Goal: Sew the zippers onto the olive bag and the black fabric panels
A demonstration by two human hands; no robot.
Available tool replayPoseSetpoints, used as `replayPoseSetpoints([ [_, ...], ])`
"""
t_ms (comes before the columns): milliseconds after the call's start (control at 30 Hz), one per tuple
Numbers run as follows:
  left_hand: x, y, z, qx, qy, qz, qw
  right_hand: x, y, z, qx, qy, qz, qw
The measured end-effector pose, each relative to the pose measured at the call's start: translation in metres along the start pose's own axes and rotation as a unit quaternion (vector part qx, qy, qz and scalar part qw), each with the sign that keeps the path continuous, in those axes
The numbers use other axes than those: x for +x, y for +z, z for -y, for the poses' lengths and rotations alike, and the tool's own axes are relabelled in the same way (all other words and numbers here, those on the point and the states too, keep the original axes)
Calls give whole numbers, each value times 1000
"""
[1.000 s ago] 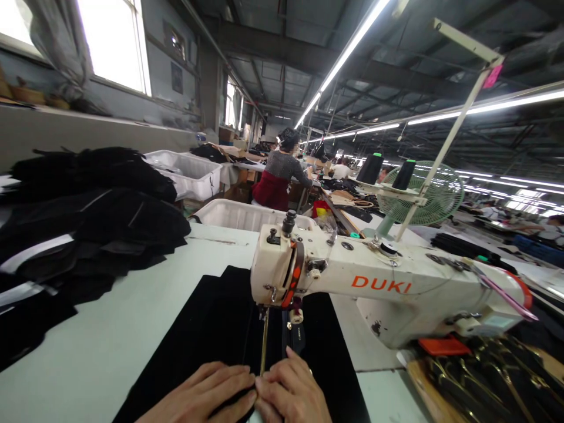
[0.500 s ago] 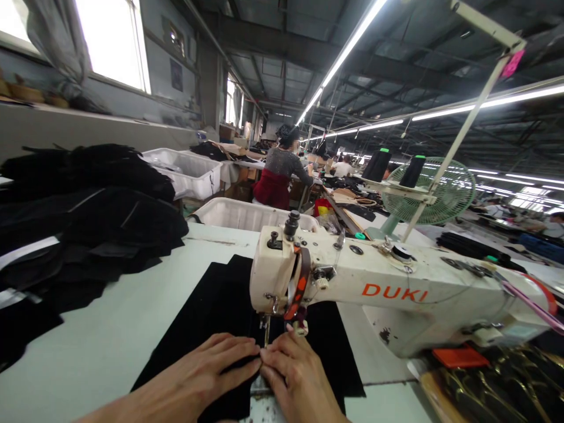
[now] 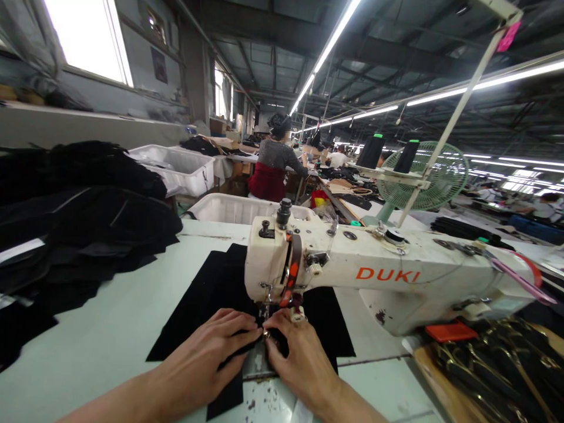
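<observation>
Black fabric pieces (image 3: 194,311) lie on the pale table under the head of a white sewing machine (image 3: 328,255). My left hand (image 3: 211,352) rests on the fabric left of the needle, fingers stretched toward the presser foot (image 3: 265,312). On the other side, my right hand (image 3: 302,358) has its thumb and forefinger curled around the fabric close to the foot. The tips of both hands nearly meet there. A small shiny metal bit shows between them; I cannot tell what it is. Fingers partly hide the fabric edge at the needle.
A heap of black cut pieces (image 3: 88,217) fills the table's left. Behind the machine are white plastic bins (image 3: 220,205) and a seated person (image 3: 275,158). Thread cones (image 3: 370,151) and a green fan (image 3: 440,175) stand behind right. A tray of black pieces (image 3: 497,364) sits at lower right.
The fabric has moved away from me under the machine head, and both hands have gone forward with it. More bare table shows in front. The view has shifted slightly.
</observation>
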State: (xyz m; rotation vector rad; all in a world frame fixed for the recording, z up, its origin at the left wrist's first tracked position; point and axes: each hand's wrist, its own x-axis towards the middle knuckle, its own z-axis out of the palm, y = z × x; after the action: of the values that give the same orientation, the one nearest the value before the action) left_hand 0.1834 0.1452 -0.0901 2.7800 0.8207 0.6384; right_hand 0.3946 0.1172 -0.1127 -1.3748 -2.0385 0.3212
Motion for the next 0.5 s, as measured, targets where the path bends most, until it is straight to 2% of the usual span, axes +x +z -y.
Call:
replayPoseSetpoints([
  [133, -1, 5, 8, -71, -53, -5, 996, 3, 1, 2, 5, 23, -5, 1000],
  [267, -2, 2, 8, -88, -61, -3, 994, 5, 5, -1, 14, 30, -24, 999],
  [367, -2, -3, 4, -69, -39, 11, 997, 7, 7, -1, 24, 47, -28, 998],
  [500, -2, -7, -1, 8, 32, 33, 999, 6, 4, -2, 34, 62, -5, 998],
])
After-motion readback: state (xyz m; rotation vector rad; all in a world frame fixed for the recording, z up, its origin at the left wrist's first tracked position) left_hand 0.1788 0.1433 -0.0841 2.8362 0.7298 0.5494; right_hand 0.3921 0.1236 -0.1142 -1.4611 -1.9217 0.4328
